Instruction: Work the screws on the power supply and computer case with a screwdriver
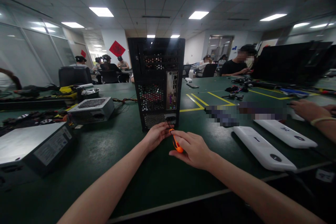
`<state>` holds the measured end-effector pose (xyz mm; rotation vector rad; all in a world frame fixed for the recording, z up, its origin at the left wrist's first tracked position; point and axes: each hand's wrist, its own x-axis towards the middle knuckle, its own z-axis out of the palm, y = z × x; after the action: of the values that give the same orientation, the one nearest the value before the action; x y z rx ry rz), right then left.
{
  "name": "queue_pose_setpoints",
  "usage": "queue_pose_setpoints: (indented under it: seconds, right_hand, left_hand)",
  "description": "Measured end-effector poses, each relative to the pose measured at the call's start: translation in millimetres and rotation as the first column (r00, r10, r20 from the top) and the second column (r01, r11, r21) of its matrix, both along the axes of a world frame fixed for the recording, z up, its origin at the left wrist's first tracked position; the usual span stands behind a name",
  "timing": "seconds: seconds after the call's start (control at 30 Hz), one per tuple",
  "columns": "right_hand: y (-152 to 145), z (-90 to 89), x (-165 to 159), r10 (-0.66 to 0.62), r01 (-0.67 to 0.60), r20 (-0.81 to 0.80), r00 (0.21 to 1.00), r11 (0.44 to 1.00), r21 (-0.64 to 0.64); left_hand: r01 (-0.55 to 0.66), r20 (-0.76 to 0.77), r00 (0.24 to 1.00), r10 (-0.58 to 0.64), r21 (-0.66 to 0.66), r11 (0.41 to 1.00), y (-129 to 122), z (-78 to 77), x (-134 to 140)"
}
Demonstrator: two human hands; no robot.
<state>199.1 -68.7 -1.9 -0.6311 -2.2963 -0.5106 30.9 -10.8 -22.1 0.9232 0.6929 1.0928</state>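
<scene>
A black computer case (pixel 154 77) stands upright in the middle of the green table, its rear panel facing me. My right hand (pixel 193 148) is closed around the orange and black handle of a screwdriver (pixel 178 146). The dark shaft slants up and left to the bottom of the rear panel, by the power supply's socket (pixel 171 119). Close against the case's lower edge, my left hand (pixel 156 135) has its fingers pinched together at the shaft. The fingertips partly cover the lower panel, and whether a screw is between them cannot be made out.
Two metal power supplies (pixel 90 108) lie on the left, near tangled cables (pixel 39 117). White oblong devices (pixel 265 148) rest to the right, beside another person's hand (pixel 309 112). A monitor (pixel 291 63) stands at the back right. Yellow tape (pixel 195 101) marks the table. People sit further off.
</scene>
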Motion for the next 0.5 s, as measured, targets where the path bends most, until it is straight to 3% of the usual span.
queue_pose_setpoints:
  seconds: [0.17, 0.37, 0.5]
  right_hand:
    - [-0.4, 0.3, -0.1, -0.031, 0.031, 0.008, 0.999, 0.999, -0.024]
    - [-6.2, 3.2, -2.2, -0.063, 0.065, 0.172, 0.983, 0.998, -0.004]
    - [-3.3, -1.9, -3.2, -0.064, 0.062, 0.120, 0.991, 0.998, 0.016]
  left_hand:
    - [0.008, -0.005, 1.000, -0.008, -0.003, 1.000, 1.0, 0.0, 0.6]
    - [-0.011, -0.013, 1.000, 0.011, -0.009, 1.000, 0.2, 0.7, 0.2]
    - [-0.018, -0.009, 1.000, 0.018, -0.030, 0.999, 1.2, 0.6, 0.4]
